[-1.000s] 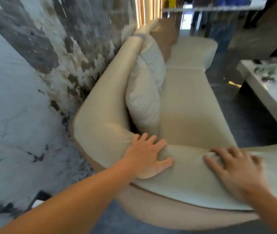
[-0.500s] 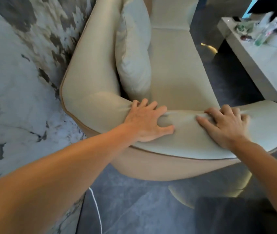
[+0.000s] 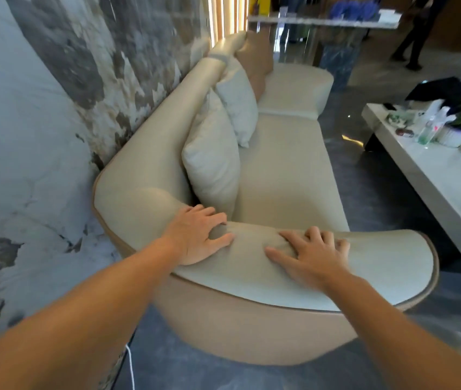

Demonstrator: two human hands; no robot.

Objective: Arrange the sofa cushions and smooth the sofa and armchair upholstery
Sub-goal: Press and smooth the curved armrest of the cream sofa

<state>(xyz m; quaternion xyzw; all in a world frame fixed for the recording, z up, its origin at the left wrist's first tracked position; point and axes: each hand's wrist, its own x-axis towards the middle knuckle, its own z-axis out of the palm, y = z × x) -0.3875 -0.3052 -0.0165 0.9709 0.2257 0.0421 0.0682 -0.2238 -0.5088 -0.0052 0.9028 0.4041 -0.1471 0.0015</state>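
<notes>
A cream leather sofa (image 3: 285, 170) runs away from me along the marble wall. Its near curved armrest (image 3: 378, 263) lies under both my hands. My left hand (image 3: 198, 237) presses flat on the armrest near the backrest corner, fingers spread. Further right on the same armrest my right hand (image 3: 313, 254) also lies flat with its fingers apart. Between the hands the leather is bunched into a small fold (image 3: 254, 235). A white cushion (image 3: 212, 164) leans upright on the backrest. Behind it stand a second white cushion (image 3: 237, 105) and a tan cushion (image 3: 257, 60).
The marble wall (image 3: 40, 122) rises close on the left. A low white coffee table (image 3: 432, 175) with bottles and a plant stands on the right, across a strip of dark floor (image 3: 364, 175). A white cable (image 3: 131, 364) lies on the floor. A person's legs (image 3: 415, 38) show far back.
My right hand has slid left along the armrest toward my left hand, and the leather has bunched between them. The view has tilted back up toward the room.
</notes>
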